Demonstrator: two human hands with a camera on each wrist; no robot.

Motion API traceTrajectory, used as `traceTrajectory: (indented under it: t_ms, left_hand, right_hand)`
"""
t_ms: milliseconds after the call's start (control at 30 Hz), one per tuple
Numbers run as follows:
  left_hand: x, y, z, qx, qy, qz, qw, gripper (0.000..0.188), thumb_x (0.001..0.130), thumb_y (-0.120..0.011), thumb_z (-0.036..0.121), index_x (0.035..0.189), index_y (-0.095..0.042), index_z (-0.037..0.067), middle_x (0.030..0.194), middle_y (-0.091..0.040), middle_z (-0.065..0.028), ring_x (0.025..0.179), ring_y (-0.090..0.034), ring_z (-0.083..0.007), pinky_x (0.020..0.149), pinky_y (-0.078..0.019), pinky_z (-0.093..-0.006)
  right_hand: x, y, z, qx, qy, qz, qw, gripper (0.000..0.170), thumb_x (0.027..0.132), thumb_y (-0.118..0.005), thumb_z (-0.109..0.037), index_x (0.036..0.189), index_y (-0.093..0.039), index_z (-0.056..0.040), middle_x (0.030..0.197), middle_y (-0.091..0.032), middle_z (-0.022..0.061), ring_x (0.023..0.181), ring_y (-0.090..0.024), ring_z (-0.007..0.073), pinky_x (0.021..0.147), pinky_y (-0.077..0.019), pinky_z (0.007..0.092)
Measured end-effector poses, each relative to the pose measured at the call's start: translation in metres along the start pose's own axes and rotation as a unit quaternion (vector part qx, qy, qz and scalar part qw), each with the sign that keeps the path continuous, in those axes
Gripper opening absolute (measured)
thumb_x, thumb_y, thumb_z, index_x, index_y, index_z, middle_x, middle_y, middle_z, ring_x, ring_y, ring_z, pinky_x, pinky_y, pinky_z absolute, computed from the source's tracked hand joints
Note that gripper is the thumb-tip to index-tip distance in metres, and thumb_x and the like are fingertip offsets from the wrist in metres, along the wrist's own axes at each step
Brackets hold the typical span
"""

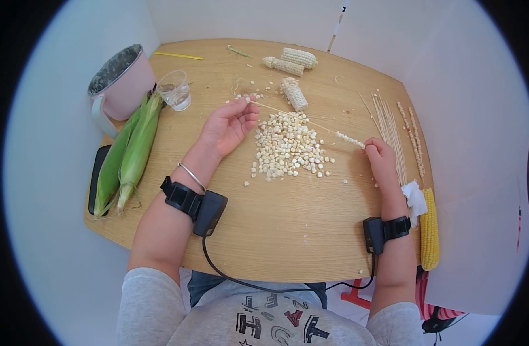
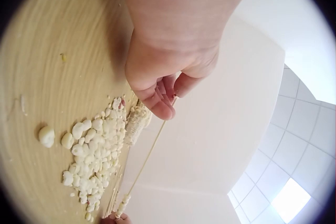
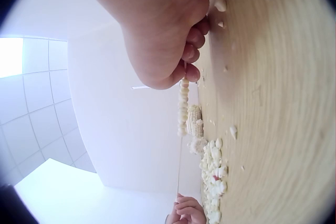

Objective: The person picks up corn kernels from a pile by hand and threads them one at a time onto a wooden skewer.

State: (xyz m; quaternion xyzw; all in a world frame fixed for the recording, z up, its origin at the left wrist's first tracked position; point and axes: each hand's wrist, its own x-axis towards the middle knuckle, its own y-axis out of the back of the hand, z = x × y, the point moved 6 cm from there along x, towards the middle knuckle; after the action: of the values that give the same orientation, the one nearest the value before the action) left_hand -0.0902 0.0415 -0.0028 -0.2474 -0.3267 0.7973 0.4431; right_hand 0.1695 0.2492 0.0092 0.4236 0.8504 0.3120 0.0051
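Observation:
A thin wooden skewer [image 1: 293,118] spans the gap between both hands, above a pile of loose pale corn kernels [image 1: 287,147]. My left hand [image 1: 233,126] pinches its far end between thumb and fingertips, where a small pale kernel shows. Several kernels are threaded in a row [image 1: 350,139] near the other end. Just beyond that row, my right hand [image 1: 382,161] grips the skewer, its fingers curled round it. In the right wrist view the threaded kernels [image 3: 182,108] begin right at the fingertips.
Stripped cobs [image 1: 294,94] lie behind the pile. At left are husked ears [image 1: 140,150], a glass of water [image 1: 176,92] and a pink pot [image 1: 123,81]. Bare skewers [image 1: 388,127], kernel-filled skewers [image 1: 415,141], a tissue [image 1: 414,199] and a yellow cob [image 1: 429,230] line the right edge.

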Motion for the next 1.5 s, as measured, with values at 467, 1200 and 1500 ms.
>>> traceTrajectory:
  t_ms: [467, 1200, 1500]
  left_hand:
    - [0.0029, 0.0016, 0.0018, 0.03, -0.027, -0.035, 0.999, 0.016, 0.085, -0.053, 0.011, 0.097, -0.053, -0.001, 0.078, -0.059, -0.0063, 0.069, -0.058, -0.0112, 0.061, -0.0497, -0.0207]
    - [-0.0003, -0.0026, 0.0015, 0.097, -0.04, 0.003, 0.995, 0.022, 0.085, -0.053, 0.008, 0.106, -0.053, -0.002, 0.078, -0.06, -0.0068, 0.067, -0.058, -0.0094, 0.059, -0.0501, -0.0186]
    - [-0.0017, -0.005, -0.0012, 0.103, -0.03, 0.005, 0.994, 0.02, 0.084, -0.054, 0.007, 0.102, -0.054, -0.002, 0.077, -0.06, -0.0066, 0.065, -0.058, -0.0096, 0.057, -0.0499, -0.0183]
  right_hand:
    - [0.0002, 0.0015, -0.0014, -0.024, 0.01, 0.006, 1.0, 0.016, 0.074, -0.047, -0.012, 0.071, -0.057, 0.0008, 0.054, -0.05, 0.003, 0.051, -0.043, 0.0086, 0.047, -0.0333, 0.0252]
    - [0.0011, 0.002, 0.0015, -0.047, -0.002, 0.008, 0.999, 0.017, 0.074, -0.047, -0.014, 0.07, -0.056, 0.0002, 0.054, -0.05, 0.0044, 0.051, -0.044, 0.0104, 0.048, -0.0348, 0.0266]
    - [0.0001, 0.0017, -0.0029, -0.049, 0.008, 0.0, 0.999, 0.017, 0.073, -0.047, -0.013, 0.071, -0.057, 0.0003, 0.054, -0.05, 0.0054, 0.051, -0.045, 0.0117, 0.049, -0.0353, 0.0272]
